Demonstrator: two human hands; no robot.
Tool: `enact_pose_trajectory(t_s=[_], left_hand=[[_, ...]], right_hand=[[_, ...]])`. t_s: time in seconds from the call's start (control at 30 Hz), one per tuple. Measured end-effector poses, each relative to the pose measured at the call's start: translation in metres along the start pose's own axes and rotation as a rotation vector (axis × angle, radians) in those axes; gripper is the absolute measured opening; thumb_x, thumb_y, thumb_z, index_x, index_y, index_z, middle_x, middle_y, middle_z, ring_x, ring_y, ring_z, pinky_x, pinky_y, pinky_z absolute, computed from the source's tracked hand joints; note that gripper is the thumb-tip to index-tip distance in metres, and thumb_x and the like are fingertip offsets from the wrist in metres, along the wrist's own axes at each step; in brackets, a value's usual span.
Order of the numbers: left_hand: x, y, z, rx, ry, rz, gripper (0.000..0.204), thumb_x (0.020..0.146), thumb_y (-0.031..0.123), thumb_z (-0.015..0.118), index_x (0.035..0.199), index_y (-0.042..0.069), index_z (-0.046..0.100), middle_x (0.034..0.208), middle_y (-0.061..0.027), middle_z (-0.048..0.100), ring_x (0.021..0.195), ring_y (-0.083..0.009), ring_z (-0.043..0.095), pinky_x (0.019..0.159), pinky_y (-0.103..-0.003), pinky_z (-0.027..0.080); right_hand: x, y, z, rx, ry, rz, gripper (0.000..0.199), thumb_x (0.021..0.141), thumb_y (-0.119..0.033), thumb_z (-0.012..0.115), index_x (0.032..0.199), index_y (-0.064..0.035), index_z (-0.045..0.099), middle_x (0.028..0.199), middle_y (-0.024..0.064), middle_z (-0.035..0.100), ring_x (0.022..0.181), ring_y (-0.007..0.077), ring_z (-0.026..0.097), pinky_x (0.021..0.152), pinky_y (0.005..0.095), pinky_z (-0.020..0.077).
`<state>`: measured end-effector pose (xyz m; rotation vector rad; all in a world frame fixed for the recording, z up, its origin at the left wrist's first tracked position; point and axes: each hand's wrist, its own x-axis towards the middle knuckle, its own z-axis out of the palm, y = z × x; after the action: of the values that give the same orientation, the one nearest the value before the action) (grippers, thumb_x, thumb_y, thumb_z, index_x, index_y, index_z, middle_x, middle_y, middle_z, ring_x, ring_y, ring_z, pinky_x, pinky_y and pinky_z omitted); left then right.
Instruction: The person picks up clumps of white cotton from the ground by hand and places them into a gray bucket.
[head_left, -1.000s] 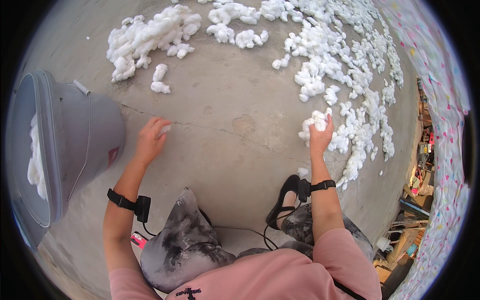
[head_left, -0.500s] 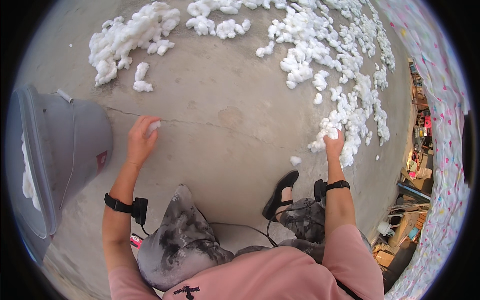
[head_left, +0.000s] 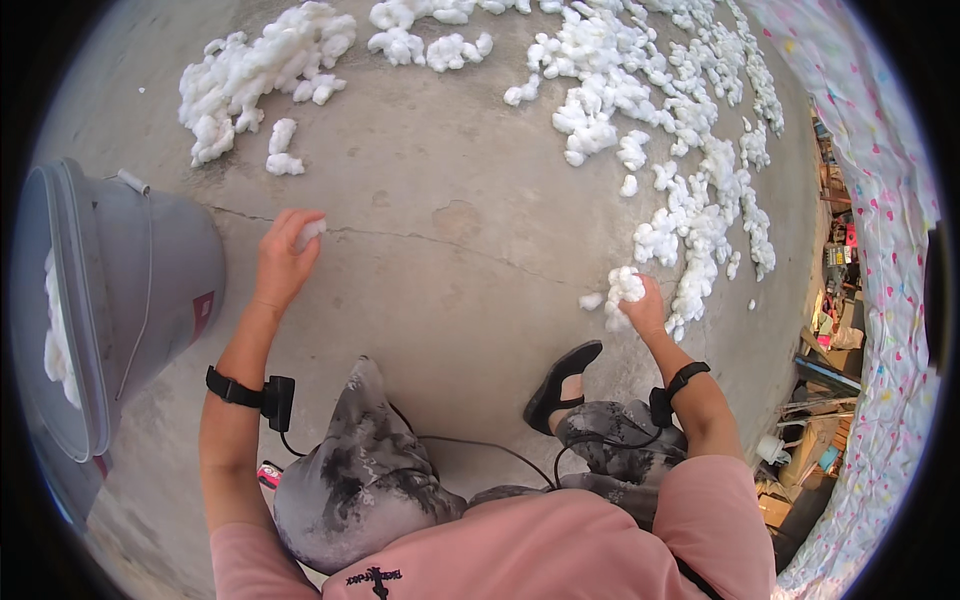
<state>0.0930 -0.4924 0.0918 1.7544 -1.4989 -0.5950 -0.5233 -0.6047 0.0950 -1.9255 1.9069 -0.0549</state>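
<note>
White cotton tufts point(head_left: 690, 235) lie scattered in a broad spread on the concrete floor, ahead and to the right. My right hand point(head_left: 647, 308) grips a clump of cotton point(head_left: 624, 289) at the near edge of that spread, its thumb and fingers partly hidden by the clump. One small loose tuft point(head_left: 591, 301) lies just left of it. Over the floor beside the bucket, my left hand point(head_left: 285, 252) is curled around a small tuft of cotton point(head_left: 311, 233). The grey bucket point(head_left: 165, 265) at the far left has cotton showing inside its mouth.
A larger cotton heap point(head_left: 262, 75) lies at the upper left, with a short strand point(head_left: 283, 148) near it. My shoe point(head_left: 562, 385) rests on the floor between my hands. Along the right side hangs a patterned sheet point(head_left: 885, 300), beside boxes and clutter point(head_left: 820, 440).
My right hand has drawn a clump of cotton toward me and leftward, away from the spread. The left hand has shifted only slightly, still holding its tuft.
</note>
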Motion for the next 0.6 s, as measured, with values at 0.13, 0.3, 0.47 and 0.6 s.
enact_pose_trajectory(t_s=[0.13, 0.3, 0.47, 0.6], left_hand=[[-0.005, 0.001, 0.002, 0.014, 0.037, -0.009, 0.029, 0.078, -0.001, 0.064, 0.106, 0.007, 0.065, 0.103, -0.0119, 0.063, 0.094, -0.0338, 0.063, 0.080, -0.039, 0.052], [-0.016, 0.017, -0.015, -0.008, 0.064, -0.056, 0.032, 0.078, 0.000, 0.065, 0.108, 0.008, 0.065, 0.102, -0.0104, 0.066, 0.092, -0.0317, 0.064, 0.078, -0.037, 0.052], [-0.011, 0.101, -0.085, 0.086, 0.290, 0.259, 0.036, 0.076, -0.003, 0.068, 0.109, 0.011, 0.066, 0.100, -0.0092, 0.067, 0.086, -0.0274, 0.061, 0.074, -0.036, 0.051], [-0.038, 0.161, -0.190, 0.478, 0.764, 0.637, 0.034, 0.081, -0.003, 0.068, 0.112, 0.011, 0.062, 0.113, -0.0099, 0.063, 0.090, -0.0253, 0.060, 0.075, -0.034, 0.052]], right_hand=[[-0.035, -0.018, 0.042, 0.027, -0.102, -0.204, 0.072, 0.063, -0.013, 0.079, 0.130, -0.0075, 0.052, 0.131, 0.0194, 0.045, 0.124, 0.0400, 0.046, 0.106, 0.0408, 0.0408], [0.013, -0.068, 0.063, 0.066, -0.016, -0.074, 0.056, 0.062, -0.008, 0.078, 0.115, -0.0046, 0.059, 0.114, 0.0147, 0.058, 0.117, 0.0347, 0.053, 0.101, 0.0406, 0.0439], [0.054, -0.354, 0.005, 0.515, 0.294, -0.806, 0.058, 0.059, -0.001, 0.080, 0.113, -0.0048, 0.059, 0.123, 0.0151, 0.056, 0.112, 0.0314, 0.057, 0.096, 0.0397, 0.0470], [0.004, -0.571, -0.057, 0.946, 0.637, -1.423, 0.059, 0.064, -0.018, 0.090, 0.114, -0.0057, 0.060, 0.125, 0.0184, 0.056, 0.112, 0.0314, 0.058, 0.091, 0.0405, 0.0499]])
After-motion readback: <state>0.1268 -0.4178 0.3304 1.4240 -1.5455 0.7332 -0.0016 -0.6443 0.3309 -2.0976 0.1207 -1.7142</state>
